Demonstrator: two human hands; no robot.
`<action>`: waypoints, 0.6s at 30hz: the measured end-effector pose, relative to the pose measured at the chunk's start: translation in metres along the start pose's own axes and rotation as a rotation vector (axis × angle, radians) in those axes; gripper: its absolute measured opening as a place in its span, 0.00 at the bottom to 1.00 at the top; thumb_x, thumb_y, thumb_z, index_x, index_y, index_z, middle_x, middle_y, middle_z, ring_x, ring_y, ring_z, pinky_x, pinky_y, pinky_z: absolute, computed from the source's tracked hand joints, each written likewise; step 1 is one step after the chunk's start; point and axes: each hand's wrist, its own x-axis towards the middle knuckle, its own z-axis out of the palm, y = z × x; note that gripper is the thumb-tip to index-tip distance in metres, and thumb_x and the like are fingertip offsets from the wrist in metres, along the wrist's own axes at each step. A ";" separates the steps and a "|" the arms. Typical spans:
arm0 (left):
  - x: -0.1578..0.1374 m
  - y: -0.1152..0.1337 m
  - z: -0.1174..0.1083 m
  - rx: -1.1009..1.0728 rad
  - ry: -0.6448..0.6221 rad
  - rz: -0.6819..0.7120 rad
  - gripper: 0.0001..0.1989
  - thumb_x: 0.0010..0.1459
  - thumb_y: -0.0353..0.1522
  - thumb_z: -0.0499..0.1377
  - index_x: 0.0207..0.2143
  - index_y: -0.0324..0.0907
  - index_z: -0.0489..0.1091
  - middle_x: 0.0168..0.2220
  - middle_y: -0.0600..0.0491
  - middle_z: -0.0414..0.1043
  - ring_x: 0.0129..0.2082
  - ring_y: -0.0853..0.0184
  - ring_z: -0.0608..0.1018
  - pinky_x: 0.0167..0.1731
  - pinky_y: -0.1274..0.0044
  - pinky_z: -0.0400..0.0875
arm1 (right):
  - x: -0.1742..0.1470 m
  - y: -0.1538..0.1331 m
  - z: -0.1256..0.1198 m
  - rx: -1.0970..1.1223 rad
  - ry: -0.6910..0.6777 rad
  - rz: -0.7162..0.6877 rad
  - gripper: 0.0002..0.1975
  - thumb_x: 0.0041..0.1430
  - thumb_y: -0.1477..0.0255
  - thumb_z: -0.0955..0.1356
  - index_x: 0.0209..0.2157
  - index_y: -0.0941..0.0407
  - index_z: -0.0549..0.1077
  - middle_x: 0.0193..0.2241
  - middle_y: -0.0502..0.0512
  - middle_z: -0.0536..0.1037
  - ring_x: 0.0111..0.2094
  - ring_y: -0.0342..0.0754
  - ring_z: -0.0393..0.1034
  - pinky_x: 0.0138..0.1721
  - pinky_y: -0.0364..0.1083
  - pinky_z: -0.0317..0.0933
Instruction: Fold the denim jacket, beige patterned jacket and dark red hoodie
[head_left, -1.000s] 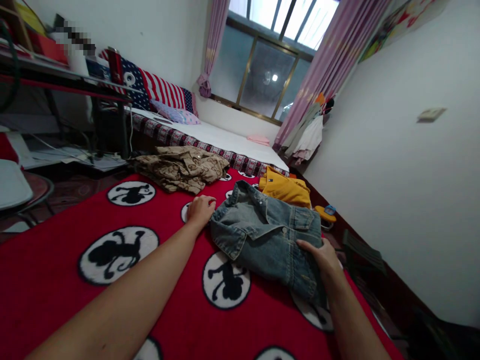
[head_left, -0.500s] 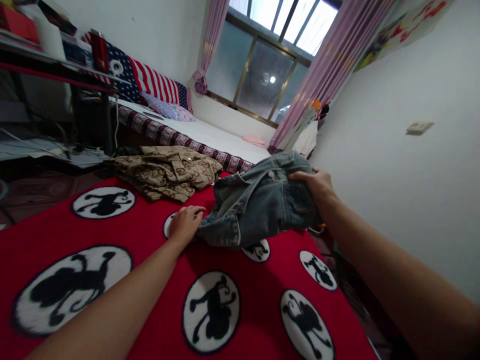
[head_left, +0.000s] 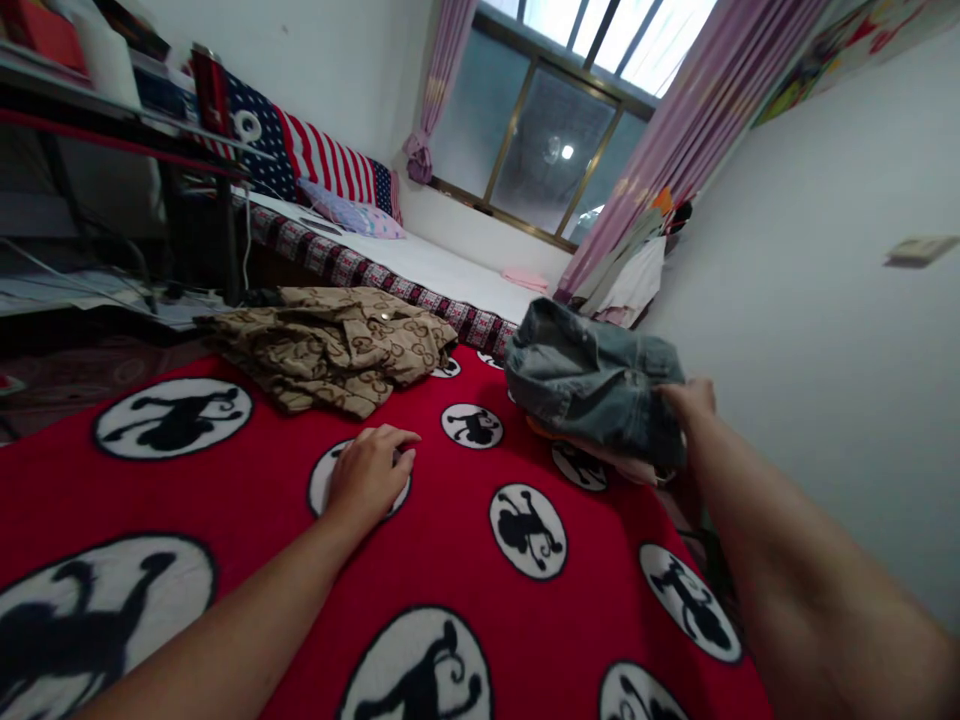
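A bundled blue denim jacket hangs from my right hand, whose fingers grip its right end. Beneath the denim, a strip of orange and pale cloth shows at the far right of the bed; most of it is hidden. My left hand rests on the red blanket with white ovals and black figures, its thumb apart from the slightly bent fingers and nothing in it. Beyond that hand lies a crumpled tan patterned jacket.
A second bed with a white top stands at the back, with a light purple pillow on it. To the left is a desk carrying a red flask. White wall runs along the right; pink curtains frame the window.
My right hand has moved the denim jacket to the right. My left hand has let go of its near edge and lies on the blanket. The view has shifted a little.
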 end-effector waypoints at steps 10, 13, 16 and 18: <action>0.000 -0.003 0.008 0.032 0.009 0.057 0.11 0.58 0.33 0.55 0.36 0.49 0.78 0.43 0.54 0.76 0.44 0.60 0.73 0.47 0.71 0.66 | -0.018 0.055 0.069 -0.627 -0.241 -0.405 0.27 0.65 0.63 0.53 0.65 0.48 0.57 0.68 0.60 0.49 0.68 0.67 0.38 0.57 0.76 0.41; 0.001 -0.003 0.007 0.022 0.008 0.066 0.12 0.58 0.33 0.55 0.36 0.48 0.78 0.43 0.53 0.76 0.44 0.60 0.73 0.46 0.71 0.66 | -0.017 0.048 0.064 -0.616 -0.290 -0.364 0.28 0.64 0.64 0.54 0.64 0.49 0.59 0.68 0.62 0.50 0.67 0.70 0.38 0.55 0.77 0.42; 0.002 -0.002 0.005 0.017 0.004 0.067 0.12 0.58 0.32 0.54 0.37 0.47 0.78 0.42 0.52 0.76 0.44 0.60 0.73 0.46 0.70 0.66 | -0.033 0.041 0.056 -0.510 -0.194 -0.430 0.29 0.62 0.68 0.56 0.63 0.55 0.61 0.67 0.64 0.52 0.67 0.65 0.42 0.59 0.71 0.46; 0.002 -0.001 0.004 0.017 -0.003 0.062 0.13 0.59 0.32 0.53 0.37 0.47 0.78 0.42 0.52 0.76 0.44 0.59 0.74 0.46 0.70 0.67 | -0.058 0.040 0.054 -0.379 -0.060 -0.543 0.29 0.61 0.71 0.55 0.63 0.59 0.61 0.67 0.63 0.52 0.68 0.57 0.42 0.63 0.64 0.44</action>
